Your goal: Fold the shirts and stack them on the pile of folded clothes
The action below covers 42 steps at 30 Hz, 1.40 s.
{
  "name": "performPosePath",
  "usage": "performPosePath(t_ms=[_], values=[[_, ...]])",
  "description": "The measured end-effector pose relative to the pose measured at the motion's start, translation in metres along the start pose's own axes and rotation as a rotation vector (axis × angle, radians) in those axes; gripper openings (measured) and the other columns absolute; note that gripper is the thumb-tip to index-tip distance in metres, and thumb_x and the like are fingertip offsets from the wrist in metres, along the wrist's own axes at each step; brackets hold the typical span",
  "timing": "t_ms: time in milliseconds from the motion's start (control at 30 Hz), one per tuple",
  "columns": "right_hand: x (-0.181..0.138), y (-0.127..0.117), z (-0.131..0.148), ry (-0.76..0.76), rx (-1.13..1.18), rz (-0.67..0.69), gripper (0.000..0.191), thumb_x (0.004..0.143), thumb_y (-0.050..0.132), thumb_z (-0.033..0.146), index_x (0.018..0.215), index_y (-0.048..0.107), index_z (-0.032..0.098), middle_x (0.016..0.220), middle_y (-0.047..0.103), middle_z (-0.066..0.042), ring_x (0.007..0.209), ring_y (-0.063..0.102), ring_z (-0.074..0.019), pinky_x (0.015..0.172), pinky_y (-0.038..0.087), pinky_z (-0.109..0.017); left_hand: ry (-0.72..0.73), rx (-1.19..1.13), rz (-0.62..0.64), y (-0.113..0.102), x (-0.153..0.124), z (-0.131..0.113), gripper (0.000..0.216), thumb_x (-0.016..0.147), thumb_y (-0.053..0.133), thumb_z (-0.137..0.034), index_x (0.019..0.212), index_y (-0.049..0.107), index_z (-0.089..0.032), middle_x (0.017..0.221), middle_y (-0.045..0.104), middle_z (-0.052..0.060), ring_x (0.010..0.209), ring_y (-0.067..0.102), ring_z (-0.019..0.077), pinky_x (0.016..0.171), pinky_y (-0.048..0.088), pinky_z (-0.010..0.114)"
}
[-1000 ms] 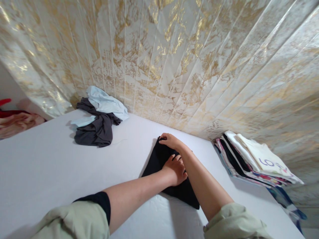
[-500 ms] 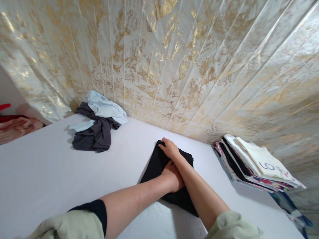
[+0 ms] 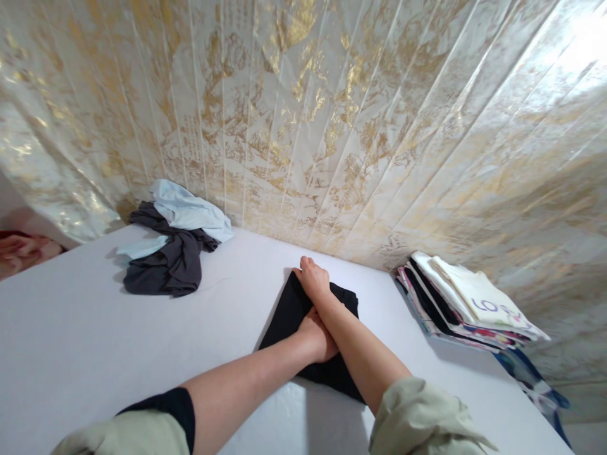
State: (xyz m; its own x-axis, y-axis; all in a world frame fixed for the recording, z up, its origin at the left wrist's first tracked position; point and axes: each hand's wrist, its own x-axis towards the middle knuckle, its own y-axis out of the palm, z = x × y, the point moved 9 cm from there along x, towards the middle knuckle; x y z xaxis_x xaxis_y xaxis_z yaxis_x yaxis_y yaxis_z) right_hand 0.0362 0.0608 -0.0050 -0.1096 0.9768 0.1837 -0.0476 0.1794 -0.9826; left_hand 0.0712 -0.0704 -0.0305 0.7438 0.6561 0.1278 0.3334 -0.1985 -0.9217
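A folded black garment (image 3: pixel 279 316) lies on the white surface in front of me. My forearms cross over it, the right one on top. My right hand (image 3: pixel 313 278) is at the garment's far left corner, its fingers curled around the edge. My left hand (image 3: pixel 318 335) rests on the middle of the black cloth. Its fingers are mostly hidden behind my right wrist, so their grip does not show.
A rumpled pile of dark grey cloth (image 3: pixel 165 265) and light blue cloth (image 3: pixel 194 212) sits at the far left. A stack of folded clothes (image 3: pixel 474 303) stands at the right. A gold-patterned curtain (image 3: pixel 303 126) hangs behind the white surface (image 3: pixel 142 341).
The view has shifted slightly, so everything appears a little further left. My right hand's fingers have drawn in at the black garment's far corner; my left hand stays on the cloth.
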Motion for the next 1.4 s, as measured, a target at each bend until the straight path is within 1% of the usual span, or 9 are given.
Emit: performPosePath(t_ms=[133,267,400,500,700,867,1133,1300,1400], values=[[-0.003,-0.03,-0.04,0.118,0.148,-0.131,0.025,0.098,0.035,0.039,0.105,0.054,0.024,0.107,0.064,-0.005,0.087,0.061,-0.0166,0.071,0.04,-0.026,-0.029,-0.021,-0.042,-0.004,0.0,0.005,0.052,0.093,0.039,-0.042,0.14,0.043,-0.019,0.146,0.045,0.011,0.137,0.035,0.0288,0.114,0.025,0.049],[-0.028,-0.053,-0.116,0.208,0.287,-0.214,0.022,0.094,0.039,0.029,0.1,0.059,0.023,0.1,0.067,-0.004,0.088,0.06,-0.0173,0.075,0.041,-0.028,-0.028,-0.046,-0.045,-0.005,-0.001,0.006,0.05,0.093,0.04,-0.044,0.136,0.048,-0.021,0.152,0.037,0.008,0.141,0.027,0.0268,0.115,0.022,0.05],[-0.069,-0.045,-0.187,0.298,0.389,-0.236,0.02,0.084,0.045,0.024,0.092,0.064,0.02,0.093,0.068,-0.005,0.083,0.061,-0.0182,0.078,0.044,-0.03,-0.053,-0.114,-0.033,-0.012,0.0,0.005,0.047,0.093,0.041,-0.043,0.135,0.05,-0.022,0.152,0.037,0.006,0.142,0.028,0.0254,0.115,0.022,0.049],[-0.095,-0.026,-0.209,0.352,0.53,-0.257,0.024,0.082,0.044,0.027,0.092,0.064,0.019,0.089,0.068,-0.005,0.078,0.062,-0.0187,0.075,0.047,-0.031,-0.081,-0.112,-0.135,-0.031,0.001,0.009,0.041,0.095,0.039,-0.037,0.13,0.054,-0.022,0.148,0.044,0.006,0.138,0.036,0.0217,0.114,0.025,0.044],[-0.108,0.001,-0.187,0.317,0.668,-0.205,0.026,0.082,0.049,0.033,0.098,0.065,0.021,0.091,0.066,-0.003,0.08,0.061,-0.0174,0.077,0.048,-0.031,-0.247,0.05,-0.317,-0.065,0.001,0.057,0.029,0.092,0.044,-0.023,0.114,0.062,-0.025,0.129,0.061,0.005,0.125,0.05,0.0225,0.111,0.027,0.045],[-0.115,0.004,-0.176,0.361,0.548,-0.213,0.023,0.082,0.051,0.029,0.103,0.062,0.025,0.091,0.061,-0.001,0.083,0.059,-0.0173,0.079,0.046,-0.031,-0.385,0.099,-0.347,-0.066,-0.004,0.099,0.026,0.088,0.048,-0.019,0.108,0.064,-0.025,0.121,0.064,0.005,0.119,0.053,0.0223,0.109,0.029,0.043],[-0.124,-0.031,-0.142,0.25,0.391,-0.313,0.023,0.087,0.044,0.023,0.106,0.058,0.022,0.104,0.058,-0.007,0.09,0.057,-0.0184,0.079,0.044,-0.03,-0.372,0.082,-0.311,-0.062,-0.003,0.099,0.024,0.087,0.051,-0.025,0.107,0.063,-0.026,0.116,0.064,0.003,0.115,0.054,0.021,0.107,0.032,0.039],[-0.131,-0.023,-0.074,-0.017,0.437,-0.008,0.025,0.089,0.049,0.025,0.111,0.06,0.028,0.096,0.066,-0.002,0.084,0.061,-0.0169,0.072,0.042,-0.026,-0.332,0.099,-0.191,-0.061,0.011,0.094,0.027,0.088,0.047,-0.025,0.111,0.063,-0.027,0.121,0.063,0.005,0.118,0.052,0.0228,0.112,0.019,0.05],[-0.138,-0.02,-0.045,-0.116,0.384,0.035,0.028,0.089,0.051,0.028,0.116,0.06,0.028,0.099,0.066,-0.003,0.084,0.062,-0.0175,0.07,0.042,-0.026,-0.24,0.136,-0.045,-0.059,0.033,0.087,0.022,0.087,0.05,-0.029,0.103,0.065,-0.025,0.115,0.065,0.005,0.115,0.054,0.0234,0.112,0.016,0.051]])
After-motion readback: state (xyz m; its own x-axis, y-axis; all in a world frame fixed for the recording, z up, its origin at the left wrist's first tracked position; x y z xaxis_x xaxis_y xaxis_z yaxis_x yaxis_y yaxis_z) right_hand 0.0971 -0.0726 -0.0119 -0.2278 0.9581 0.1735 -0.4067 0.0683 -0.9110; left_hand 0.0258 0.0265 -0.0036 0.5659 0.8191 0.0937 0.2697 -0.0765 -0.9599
